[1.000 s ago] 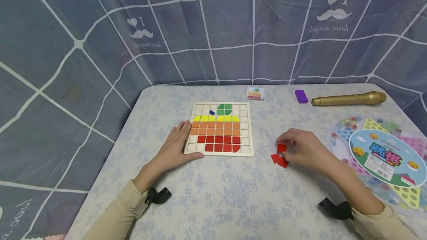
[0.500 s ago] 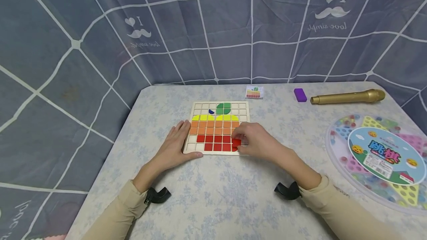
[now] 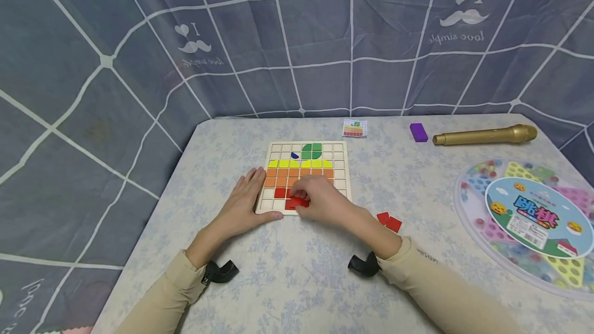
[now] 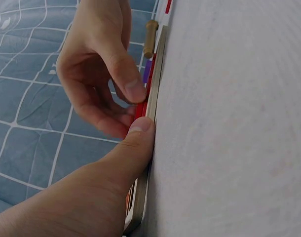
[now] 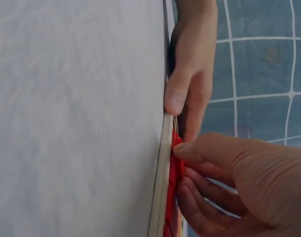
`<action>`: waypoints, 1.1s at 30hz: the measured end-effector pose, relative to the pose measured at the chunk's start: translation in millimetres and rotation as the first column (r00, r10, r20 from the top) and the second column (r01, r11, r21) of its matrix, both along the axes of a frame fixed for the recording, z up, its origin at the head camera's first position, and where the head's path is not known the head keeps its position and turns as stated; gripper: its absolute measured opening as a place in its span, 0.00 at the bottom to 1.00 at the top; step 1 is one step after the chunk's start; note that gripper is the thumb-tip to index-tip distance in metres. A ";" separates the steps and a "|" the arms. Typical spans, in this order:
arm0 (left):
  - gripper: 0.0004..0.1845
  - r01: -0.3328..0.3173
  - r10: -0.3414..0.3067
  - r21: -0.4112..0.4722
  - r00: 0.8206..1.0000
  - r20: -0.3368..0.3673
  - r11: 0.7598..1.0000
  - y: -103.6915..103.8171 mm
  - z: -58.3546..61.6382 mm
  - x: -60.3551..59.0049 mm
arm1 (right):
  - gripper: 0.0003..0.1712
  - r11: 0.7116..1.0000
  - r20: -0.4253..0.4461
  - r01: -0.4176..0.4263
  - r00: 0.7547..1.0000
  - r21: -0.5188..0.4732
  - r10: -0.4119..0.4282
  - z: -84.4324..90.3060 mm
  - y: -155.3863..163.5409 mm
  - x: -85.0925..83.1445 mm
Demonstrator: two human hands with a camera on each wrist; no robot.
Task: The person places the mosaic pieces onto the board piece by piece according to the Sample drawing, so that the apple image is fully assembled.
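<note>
A square wooden grid board [image 3: 341,185] lies on the table, partly filled with green, blue, yellow, orange and red tiles. My right hand [image 3: 326,201] is over its lower rows and pinches a red tile [image 5: 177,160] between thumb and fingers, just above or touching the red tiles there. Part of the lower red rows is hidden under that hand. My left hand [image 3: 242,201] rests with straight fingers along the board's left edge, its thumb [image 4: 140,129] at the front corner. Loose red pieces [image 3: 393,224] lie on the table by the right forearm.
A small picture card [image 3: 355,128] lies behind the board. Further right are a purple block [image 3: 418,132] and a gold microphone-shaped object [image 3: 484,135]. A round, clear-lidded board game pack [image 3: 538,220] takes up the table's right side.
My right hand has carried a red tile from the loose pieces leftward onto the board, passing its right side and reaching the lower middle. My left hand has stayed still.
</note>
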State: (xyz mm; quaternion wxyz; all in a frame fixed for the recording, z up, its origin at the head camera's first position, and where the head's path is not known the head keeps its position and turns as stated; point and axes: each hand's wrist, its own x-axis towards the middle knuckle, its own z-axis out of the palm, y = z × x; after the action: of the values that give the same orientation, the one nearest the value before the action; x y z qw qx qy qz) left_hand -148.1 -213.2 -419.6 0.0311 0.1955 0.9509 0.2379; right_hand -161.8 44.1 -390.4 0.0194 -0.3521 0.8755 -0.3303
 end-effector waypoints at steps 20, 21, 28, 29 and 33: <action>0.65 0.009 -0.009 -0.012 1.000 0.003 1.000 -0.5 1.1 0.1 | 0.05 0.997 -0.077 -0.048 0.996 -0.059 0.043 -9.6 -31.0 5.4; 0.65 0.008 -0.008 -0.010 1.000 0.004 1.000 -0.6 1.1 0.2 | 0.04 0.997 -0.087 -0.049 0.995 -0.056 0.044 -9.9 -31.0 5.8; 0.65 0.008 -0.008 -0.002 1.000 -0.002 1.000 -0.9 -1.1 0.1 | 0.05 0.998 -0.125 -0.059 0.991 -0.029 0.055 -9.4 -27.5 8.8; 0.64 0.008 -0.008 -0.001 1.000 -0.005 1.000 -0.9 -1.5 0.0 | 0.06 0.998 -0.112 -0.059 0.992 -0.032 0.056 -9.0 -25.3 9.5; 0.64 0.005 -0.005 0.004 1.000 -0.015 1.000 -0.6 -1.9 -0.3 | 0.06 0.997 -0.071 -0.048 0.997 -0.060 0.043 -6.0 -11.9 12.1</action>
State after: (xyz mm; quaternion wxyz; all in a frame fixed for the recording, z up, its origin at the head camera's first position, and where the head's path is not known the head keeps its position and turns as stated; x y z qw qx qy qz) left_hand -148.4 -213.8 -421.6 0.0239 0.1996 0.9502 0.2382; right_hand -149.8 32.2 -396.4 -0.0144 -0.3836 0.8568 -0.3444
